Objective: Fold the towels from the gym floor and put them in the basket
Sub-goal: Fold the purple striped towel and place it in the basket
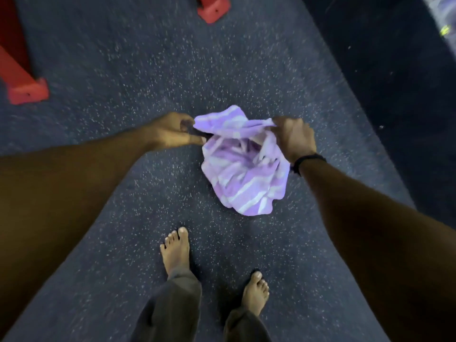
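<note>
Purple-and-white striped towel (pixel 243 164) hangs bunched between hands, lifted above speckled gym floor (pixel 123 95); left hand (pixel 170 132) pinches upper edge on its side; right hand (pixel 293 139) grips opposite edge, fingers curled round cloth; judged light, soft, limp, not slippery, sags wherever unsupported; best hold at two adjacent corners, pull taut before folding; basket not in view.
</note>
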`<move>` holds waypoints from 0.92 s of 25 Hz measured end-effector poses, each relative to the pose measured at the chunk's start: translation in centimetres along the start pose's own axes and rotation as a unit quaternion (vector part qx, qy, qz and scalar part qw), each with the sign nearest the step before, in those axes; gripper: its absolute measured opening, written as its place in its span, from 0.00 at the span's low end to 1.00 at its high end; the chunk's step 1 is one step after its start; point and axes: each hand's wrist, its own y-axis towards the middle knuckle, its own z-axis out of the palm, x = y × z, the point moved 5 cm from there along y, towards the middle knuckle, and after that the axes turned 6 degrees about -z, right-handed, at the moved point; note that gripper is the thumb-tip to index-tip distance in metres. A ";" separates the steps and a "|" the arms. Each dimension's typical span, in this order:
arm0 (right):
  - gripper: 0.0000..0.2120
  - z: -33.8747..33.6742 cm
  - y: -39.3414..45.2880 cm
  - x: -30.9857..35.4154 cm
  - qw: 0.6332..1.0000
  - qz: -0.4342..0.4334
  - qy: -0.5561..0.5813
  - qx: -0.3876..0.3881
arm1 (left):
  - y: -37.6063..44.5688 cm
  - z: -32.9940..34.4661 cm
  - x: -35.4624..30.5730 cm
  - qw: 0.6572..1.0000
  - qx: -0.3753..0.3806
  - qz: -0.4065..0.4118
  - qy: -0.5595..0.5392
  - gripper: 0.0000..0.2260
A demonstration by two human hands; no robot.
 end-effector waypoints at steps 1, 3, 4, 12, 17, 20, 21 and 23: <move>0.14 -3.1 -0.7 1.1 0.997 -0.016 0.076 -0.011 | -1.8 -1.8 -1.5 1.000 -0.006 0.004 -0.002 0.28; 0.13 -10.7 -1.9 3.8 0.978 -0.062 0.197 -0.035 | -6.4 -6.1 -5.4 0.999 -0.031 0.024 -0.008 0.31; 0.12 -15.5 -2.5 5.6 0.970 -0.096 0.216 -0.049 | -9.2 -8.5 -7.6 0.998 -0.048 0.037 -0.013 0.31; 0.10 -55.3 -12.3 21.1 0.935 -0.262 0.184 -0.152 | -41.7 -28.7 -20.6 0.954 -0.273 0.113 -0.046 0.37; 0.13 -74.0 -23.7 33.7 0.891 -0.395 0.101 -0.202 | -65.7 -36.7 -20.7 0.895 -0.419 0.132 -0.082 0.32; 0.13 -78.8 -29.7 41.0 0.865 -0.457 0.065 -0.195 | -77.3 -38.4 -17.9 0.864 -0.481 0.116 -0.096 0.39; 0.12 -79.8 -32.2 43.6 0.856 -0.478 0.065 -0.185 | -81.4 -38.5 -16.5 0.850 -0.507 0.106 -0.101 0.40; 0.14 -81.1 -37.3 48.7 0.833 -0.522 0.069 -0.171 | -89.4 -38.2 -13.0 0.816 -0.560 0.089 -0.109 0.36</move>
